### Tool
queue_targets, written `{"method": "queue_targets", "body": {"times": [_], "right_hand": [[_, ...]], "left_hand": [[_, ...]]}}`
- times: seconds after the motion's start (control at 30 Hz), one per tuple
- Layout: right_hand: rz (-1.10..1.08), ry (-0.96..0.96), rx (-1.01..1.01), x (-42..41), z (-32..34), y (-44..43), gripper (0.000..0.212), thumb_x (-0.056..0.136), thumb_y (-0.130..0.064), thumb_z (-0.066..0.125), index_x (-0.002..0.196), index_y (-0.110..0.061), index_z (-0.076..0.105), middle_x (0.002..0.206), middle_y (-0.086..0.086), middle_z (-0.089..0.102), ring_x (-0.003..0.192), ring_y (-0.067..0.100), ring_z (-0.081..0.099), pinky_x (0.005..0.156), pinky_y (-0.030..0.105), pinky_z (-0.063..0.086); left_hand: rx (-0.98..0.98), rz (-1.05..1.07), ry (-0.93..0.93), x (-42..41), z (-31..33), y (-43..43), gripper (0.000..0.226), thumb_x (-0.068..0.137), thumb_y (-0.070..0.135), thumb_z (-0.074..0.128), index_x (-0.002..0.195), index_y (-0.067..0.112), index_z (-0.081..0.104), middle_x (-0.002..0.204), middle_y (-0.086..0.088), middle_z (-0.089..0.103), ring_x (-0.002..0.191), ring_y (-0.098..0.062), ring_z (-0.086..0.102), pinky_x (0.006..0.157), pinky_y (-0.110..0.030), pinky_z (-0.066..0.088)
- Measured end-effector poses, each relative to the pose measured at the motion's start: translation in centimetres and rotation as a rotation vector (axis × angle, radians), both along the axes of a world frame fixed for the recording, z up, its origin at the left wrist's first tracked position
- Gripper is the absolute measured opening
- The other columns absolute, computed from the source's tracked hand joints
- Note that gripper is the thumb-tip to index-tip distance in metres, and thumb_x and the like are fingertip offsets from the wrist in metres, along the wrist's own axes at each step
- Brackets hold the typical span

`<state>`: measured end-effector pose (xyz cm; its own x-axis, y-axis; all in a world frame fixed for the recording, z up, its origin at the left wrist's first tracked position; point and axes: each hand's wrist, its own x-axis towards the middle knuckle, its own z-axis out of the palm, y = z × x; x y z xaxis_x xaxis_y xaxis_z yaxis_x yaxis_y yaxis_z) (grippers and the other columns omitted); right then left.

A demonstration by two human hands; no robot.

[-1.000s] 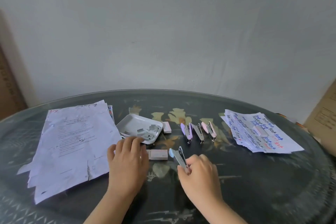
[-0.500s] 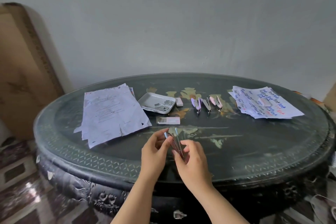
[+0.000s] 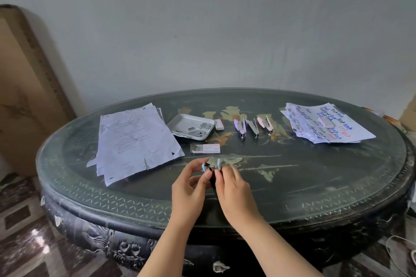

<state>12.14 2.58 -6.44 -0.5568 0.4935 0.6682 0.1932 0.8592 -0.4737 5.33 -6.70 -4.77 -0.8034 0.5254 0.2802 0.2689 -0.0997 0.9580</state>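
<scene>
A small light-blue stapler (image 3: pixel 211 166) is held above the near middle of the dark oval table (image 3: pixel 315 186), its two arms spread apart. My left hand (image 3: pixel 190 189) pinches its left side and my right hand (image 3: pixel 234 189) pinches its right side. Behind the hands lies an opened box of staples (image 3: pixel 205 148). A white tray (image 3: pixel 180 122) with loose staple strips stands further back. Three more staplers lie in a row: purple (image 3: pixel 240 127), grey (image 3: pixel 254 128) and pink (image 3: pixel 266 124).
A stack of printed sheets (image 3: pixel 132 139) lies at the left. Handwritten sheets (image 3: pixel 324 123) with a small box (image 3: pixel 325 121) on top lie at the right. Another small box (image 3: pixel 218 124) sits beside the tray. A brown board (image 3: pixel 24 87) leans at the left wall.
The view pulled back from the table. My left hand left the staple box and joined my right hand on the blue stapler, which came toward me and now has its arms spread.
</scene>
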Motion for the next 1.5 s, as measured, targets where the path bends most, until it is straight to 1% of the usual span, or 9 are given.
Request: {"method": "queue_targets", "body": {"times": [0.23, 0.37, 0.47, 0.6, 0.73, 0.83, 0.97, 1.17, 1.5], "right_hand": [[-0.109, -0.045, 0.098, 0.0, 0.2, 0.0, 0.049, 0.102, -0.033, 0.022, 0.079, -0.008, 0.057, 0.071, 0.002, 0.056, 0.043, 0.017, 0.051, 0.039, 0.02, 0.033], [-0.17, 0.046, -0.241, 0.1, 0.0, 0.6, 0.038, 0.094, -0.038, 0.026, 0.072, -0.013, 0.044, 0.067, -0.005, 0.042, 0.054, 0.014, 0.039, 0.047, 0.02, 0.027], [-0.113, 0.073, -0.548, 0.5, -0.1, 1.3, 0.033, 0.101, -0.024, 0.037, 0.074, -0.008, 0.049, 0.062, -0.001, 0.055, 0.054, 0.022, 0.055, 0.051, 0.027, 0.043], [0.006, 0.312, -1.118, 1.0, 0.9, 2.1, 0.019, 0.102, -0.015, 0.038, 0.111, -0.012, 0.054, 0.076, 0.016, 0.071, 0.06, 0.026, 0.071, 0.055, 0.028, 0.056], [0.031, 0.629, -1.31, 2.0, 2.1, 2.6, 0.023, 0.104, -0.008, 0.031, 0.119, -0.018, 0.045, 0.087, 0.027, 0.065, 0.067, 0.037, 0.071, 0.06, 0.038, 0.059], [-0.026, 0.675, -1.41, 2.2, 2.1, 3.5, 0.026, 0.105, -0.01, 0.024, 0.113, -0.008, 0.049, 0.09, 0.033, 0.062, 0.064, 0.037, 0.071, 0.059, 0.041, 0.059], [-0.029, 0.72, -1.411, 2.0, 1.9, 3.9, 0.02, 0.102, -0.018, 0.041, 0.118, -0.009, 0.049, 0.084, 0.022, 0.063, 0.056, 0.03, 0.067, 0.058, 0.042, 0.058], [-0.157, 0.595, -1.25, 1.6, 1.2, 3.6, 0.045, 0.088, -0.01, 0.064, 0.122, -0.037, 0.05, 0.07, 0.002, 0.061, 0.056, 0.013, 0.057, 0.063, 0.032, 0.051], [-0.249, 0.3, -1.127, 0.6, 1.7, 4.0, 0.061, 0.09, -0.009, 0.049, 0.143, -0.038, 0.038, 0.08, 0.005, 0.054, 0.057, 0.014, 0.045, 0.048, 0.017, 0.041]], "left_hand": [[-0.027, 0.04, 0.128, 0.5, 0.0, 0.1, 0.022, 0.091, 0.011, 0.06, 0.107, 0.025, 0.061, 0.096, 0.008, 0.067, 0.082, -0.015, 0.069, 0.076, -0.046, 0.059], [-0.023, 0.073, 0.088, 0.4, 0.1, 0.1, 0.015, 0.093, 0.013, 0.057, 0.103, 0.024, 0.059, 0.084, 0.014, 0.065, 0.076, -0.009, 0.066, 0.077, -0.041, 0.059], [-0.021, 0.118, 0.032, 0.3, 0.0, 0.2, 0.013, 0.093, 0.016, 0.057, 0.103, 0.024, 0.058, 0.09, 0.011, 0.064, 0.086, -0.011, 0.066, 0.076, -0.032, 0.059], [-0.126, 0.222, -0.065, -0.3, -0.2, 0.3, 0.015, 0.096, 0.018, 0.052, 0.11, 0.026, 0.053, 0.105, 0.006, 0.061, 0.085, 0.002, 0.064, 0.075, -0.019, 0.048], [-0.34, 0.208, 0.067, -0.1, -0.2, 0.9, 0.019, 0.098, 0.025, 0.047, 0.116, 0.021, 0.054, 0.101, 0.008, 0.06, 0.085, 0.001, 0.055, 0.065, -0.01, 0.04], [-0.442, 0.182, 0.227, -0.3, -1.2, 1.6, 0.021, 0.098, 0.02, 0.046, 0.117, 0.015, 0.054, 0.11, 0.001, 0.059, 0.101, -0.014, 0.052, 0.081, -0.022, 0.039], [-0.566, 0.207, 0.33, -0.5, -1.8, 1.9, 0.018, 0.097, 0.018, 0.048, 0.113, 0.014, 0.056, 0.113, -0.001, 0.056, 0.112, -0.024, 0.044, 0.093, -0.033, 0.035], [-0.614, 0.109, 0.461, 0.1, -1.4, 1.2, 0.008, 0.089, 0.029, 0.06, 0.089, 0.025, 0.053, 0.093, 0.014, 0.053, 0.098, -0.01, 0.043, 0.088, -0.029, 0.022], [-0.546, -0.004, 0.476, 0.3, -1.1, 0.8, 0.032, 0.069, 0.057, 0.055, 0.063, 0.026, 0.051, 0.07, 0.012, 0.059, 0.083, 0.001, 0.051, 0.083, -0.028, 0.023]]}}
